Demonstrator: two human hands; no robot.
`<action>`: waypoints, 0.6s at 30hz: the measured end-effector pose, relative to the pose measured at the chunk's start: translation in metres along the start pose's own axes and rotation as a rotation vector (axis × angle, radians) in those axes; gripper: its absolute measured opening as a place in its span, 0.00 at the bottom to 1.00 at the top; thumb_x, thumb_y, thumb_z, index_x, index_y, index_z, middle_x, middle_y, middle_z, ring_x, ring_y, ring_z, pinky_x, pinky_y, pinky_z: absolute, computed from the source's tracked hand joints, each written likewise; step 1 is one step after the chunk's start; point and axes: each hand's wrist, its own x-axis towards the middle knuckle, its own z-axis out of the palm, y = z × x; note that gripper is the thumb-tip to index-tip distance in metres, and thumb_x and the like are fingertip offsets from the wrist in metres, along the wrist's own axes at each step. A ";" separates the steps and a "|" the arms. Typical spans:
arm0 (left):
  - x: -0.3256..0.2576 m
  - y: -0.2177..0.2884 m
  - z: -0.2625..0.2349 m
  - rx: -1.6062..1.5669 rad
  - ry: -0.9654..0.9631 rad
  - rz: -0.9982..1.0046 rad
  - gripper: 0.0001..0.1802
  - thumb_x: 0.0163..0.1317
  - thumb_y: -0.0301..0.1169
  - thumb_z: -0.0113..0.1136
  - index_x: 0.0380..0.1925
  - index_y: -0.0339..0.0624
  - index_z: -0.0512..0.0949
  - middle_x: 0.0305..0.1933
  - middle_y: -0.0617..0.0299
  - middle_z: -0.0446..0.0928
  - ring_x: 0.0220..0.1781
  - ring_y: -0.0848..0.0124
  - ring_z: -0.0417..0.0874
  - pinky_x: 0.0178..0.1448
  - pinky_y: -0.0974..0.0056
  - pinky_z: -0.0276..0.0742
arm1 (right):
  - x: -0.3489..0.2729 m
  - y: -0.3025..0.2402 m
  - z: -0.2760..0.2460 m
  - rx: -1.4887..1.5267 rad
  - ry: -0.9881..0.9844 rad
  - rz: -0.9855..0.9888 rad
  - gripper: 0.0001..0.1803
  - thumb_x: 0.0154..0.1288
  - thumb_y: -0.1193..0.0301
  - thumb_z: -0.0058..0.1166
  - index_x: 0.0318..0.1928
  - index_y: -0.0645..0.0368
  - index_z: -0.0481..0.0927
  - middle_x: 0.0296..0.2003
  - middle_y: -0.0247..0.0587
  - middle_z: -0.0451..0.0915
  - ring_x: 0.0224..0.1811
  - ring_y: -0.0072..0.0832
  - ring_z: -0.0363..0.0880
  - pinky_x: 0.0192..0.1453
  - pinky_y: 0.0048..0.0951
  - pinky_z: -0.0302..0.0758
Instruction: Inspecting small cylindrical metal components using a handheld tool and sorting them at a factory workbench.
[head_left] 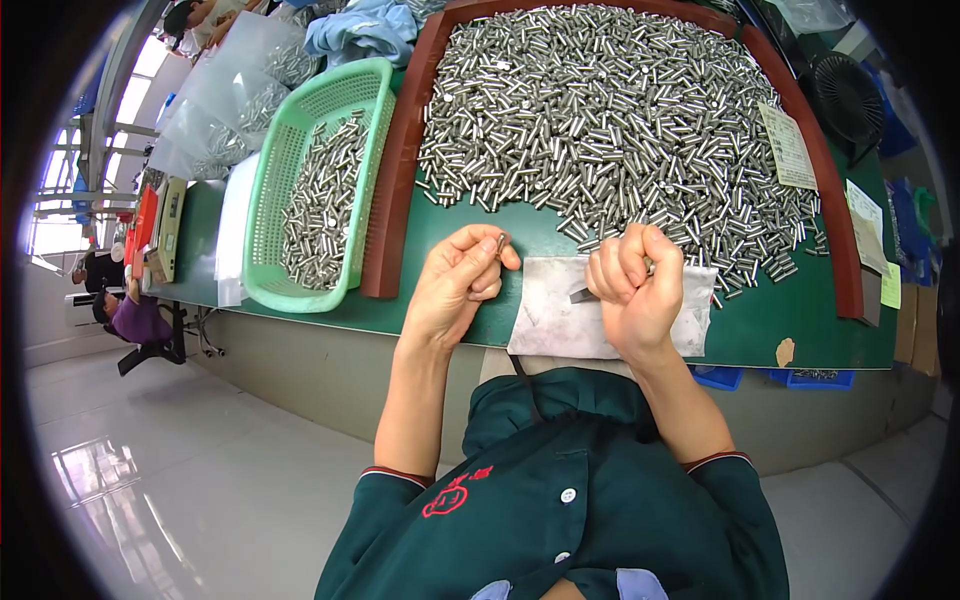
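Observation:
My left hand (458, 285) pinches one small metal pin (500, 241) between thumb and fingertips, just above the green table's (470, 225) near edge. My right hand (632, 283) is curled into a fist around a thin dark tool (583, 295) whose tip sticks out to the left, over a grey cloth (555, 320). A big heap of shiny metal pins (610, 120) lies right behind both hands, inside a brown-rimmed tray (385, 220).
A mint-green plastic basket (275, 200) holding more pins stands to the left of the tray. Clear bags of pins (235, 100) lie behind it. Paper slips (788, 145) rest on the tray's right rim. Another person (125, 300) is at the far left. A black fan (848, 95) stands at right.

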 end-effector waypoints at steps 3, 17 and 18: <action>-0.007 0.001 0.011 0.143 0.014 -0.014 0.06 0.61 0.28 0.47 0.32 0.35 0.71 0.21 0.63 0.71 0.16 0.85 0.55 0.19 0.78 0.51 | 0.002 -0.001 0.001 0.024 0.011 0.008 0.19 0.62 0.67 0.30 0.13 0.55 0.54 0.07 0.30 0.52 0.10 0.16 0.43 0.14 0.21 0.44; -0.026 -0.029 0.049 1.458 0.050 0.426 0.03 0.56 0.24 0.50 0.27 0.37 0.67 0.18 0.51 0.70 0.21 0.53 0.72 0.25 0.56 0.65 | 0.002 -0.001 -0.001 -0.001 0.014 0.007 0.20 0.61 0.67 0.29 0.11 0.55 0.54 0.06 0.29 0.53 0.10 0.16 0.44 0.14 0.21 0.44; -0.027 -0.027 0.049 1.455 0.041 0.420 0.03 0.56 0.24 0.50 0.27 0.37 0.67 0.18 0.51 0.69 0.21 0.53 0.72 0.25 0.56 0.65 | 0.002 -0.001 0.000 0.002 0.015 0.010 0.20 0.61 0.67 0.29 0.11 0.54 0.54 0.06 0.29 0.53 0.10 0.16 0.44 0.14 0.21 0.44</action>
